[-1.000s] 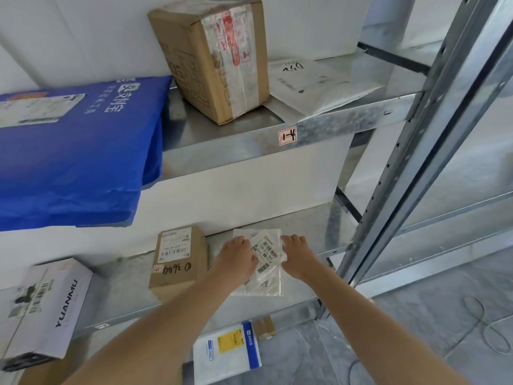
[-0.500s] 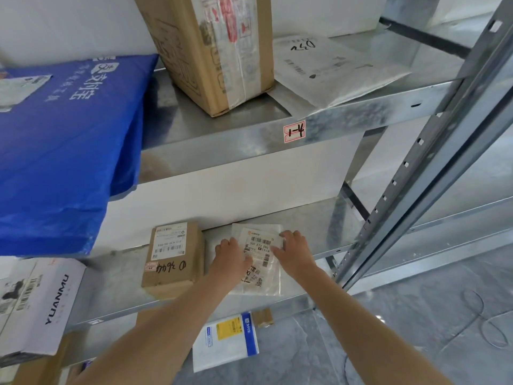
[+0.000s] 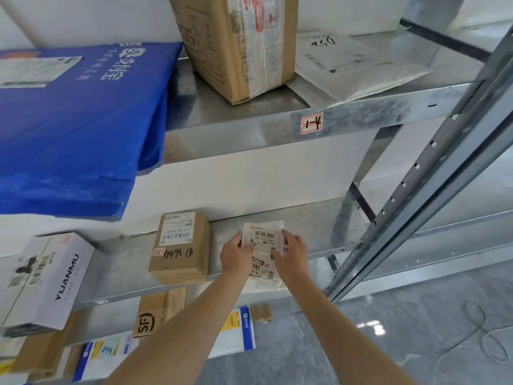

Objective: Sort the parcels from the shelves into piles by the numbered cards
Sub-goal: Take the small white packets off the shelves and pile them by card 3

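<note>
Parcel (image 3: 263, 240) — left hand (image 3: 234, 257), right hand (image 3: 294, 254) — lower shelf (image 3: 319, 229)

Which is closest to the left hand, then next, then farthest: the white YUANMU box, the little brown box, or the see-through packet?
1. The see-through packet: touching, as the left hand grips its left edge.
2. The little brown box: just left of the hand, on the same shelf.
3. The white YUANMU box: at the far left of that shelf.

The left hand (image 3: 234, 255) and right hand (image 3: 294, 252) pinch a labelled pouch (image 3: 263, 238) by its sides, just right of the brown box (image 3: 180, 248). A blue bag (image 3: 69, 129) lies above that box, a white carton (image 3: 47, 279) to its left.
</note>
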